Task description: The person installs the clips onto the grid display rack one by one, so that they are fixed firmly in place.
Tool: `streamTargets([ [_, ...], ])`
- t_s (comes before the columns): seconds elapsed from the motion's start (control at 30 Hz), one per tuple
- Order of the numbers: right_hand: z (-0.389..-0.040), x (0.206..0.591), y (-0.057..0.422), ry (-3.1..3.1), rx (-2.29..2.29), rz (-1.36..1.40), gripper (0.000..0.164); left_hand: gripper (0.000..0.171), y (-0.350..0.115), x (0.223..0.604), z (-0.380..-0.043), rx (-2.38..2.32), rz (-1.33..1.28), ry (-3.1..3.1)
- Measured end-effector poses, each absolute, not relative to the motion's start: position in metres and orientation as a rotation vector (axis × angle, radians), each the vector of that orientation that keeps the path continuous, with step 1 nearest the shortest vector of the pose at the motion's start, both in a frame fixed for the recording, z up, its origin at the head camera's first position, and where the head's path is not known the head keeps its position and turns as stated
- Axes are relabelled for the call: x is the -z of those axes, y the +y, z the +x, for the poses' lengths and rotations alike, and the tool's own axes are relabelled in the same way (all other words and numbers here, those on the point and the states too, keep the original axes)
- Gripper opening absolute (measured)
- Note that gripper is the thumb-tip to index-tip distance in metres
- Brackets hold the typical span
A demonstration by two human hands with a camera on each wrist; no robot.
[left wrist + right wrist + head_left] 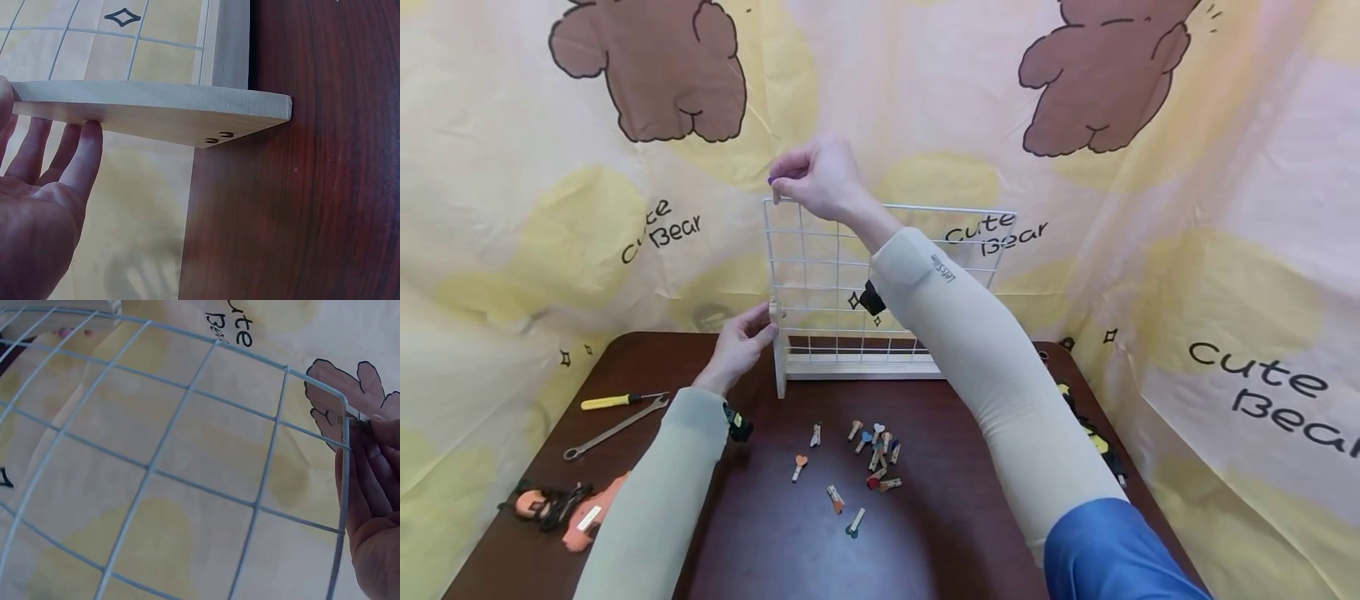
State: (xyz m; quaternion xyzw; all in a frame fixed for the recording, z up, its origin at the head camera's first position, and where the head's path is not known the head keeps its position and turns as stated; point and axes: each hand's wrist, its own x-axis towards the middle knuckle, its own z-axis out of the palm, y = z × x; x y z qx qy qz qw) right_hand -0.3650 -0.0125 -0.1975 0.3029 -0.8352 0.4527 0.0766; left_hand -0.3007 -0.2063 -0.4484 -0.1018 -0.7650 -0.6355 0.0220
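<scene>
A white wire grid panel (955,208) stands upright in a wooden stand at the back of the table. My right hand (823,179) is at its top left corner, pinching a small wooden clothespin (777,197) with a purple top. In the right wrist view the clothespin (356,414) sits at the corner wire; the fingertips partly cover it. Lower down, my left hand (735,348) holds the stand's left wooden upright (156,100) between thumb and fingers. Several loose clothespins (878,454) with coloured hearts and other tops lie on the table before the grid.
On the left of the brown table (760,550) lie a yellow-handled screwdriver (606,402), a wrench (617,429) and an orange tool with a black cord (583,521). Black and yellow items (1101,442) lie along the right edge. A bear-printed curtain (880,100) surrounds the table.
</scene>
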Motion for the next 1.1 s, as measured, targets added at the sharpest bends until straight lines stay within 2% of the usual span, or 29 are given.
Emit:
streamTargets([
  [0.17, -0.365, 0.202, -0.012, -2.535, -1.343, 0.882, 0.007, 0.056, -0.206, 0.448, -0.302, 1.983, -0.311, -2.373],
  [0.33, -0.354, 0.211, -0.003, -2.403, -1.416, 0.95, 0.033, 0.056, -0.207, 0.449, -0.303, 1.978, -0.312, -2.367],
  [0.43, -0.335, 0.23, 0.019, -2.183, -1.37, 1.014, 0.036, 0.056, -0.206, 0.449, -0.302, 1.994, -0.322, -2.359],
  [0.6, -0.302, 0.294, 0.069, -2.064, -1.309, 1.002, 0.016, 0.057, -0.206, 0.447, -0.3, 1.979, -0.313, -2.369],
  [0.73, -0.289, 0.373, 0.108, -2.46, -1.348, 0.994, 0.013, 0.056, -0.206, 0.45, -0.302, 1.975, -0.295, -2.359],
  [0.9, -0.275, 0.462, 0.151, -2.995, -1.076, 0.879, 0.005, 0.057, -0.209, 0.471, -0.317, 1.957, -0.31, -2.368],
  [1.1, -0.252, 0.506, 0.162, -3.185, -0.953, 0.656, 0.017, 0.056, -0.211, 0.48, -0.323, 1.945, -0.305, -2.356],
])
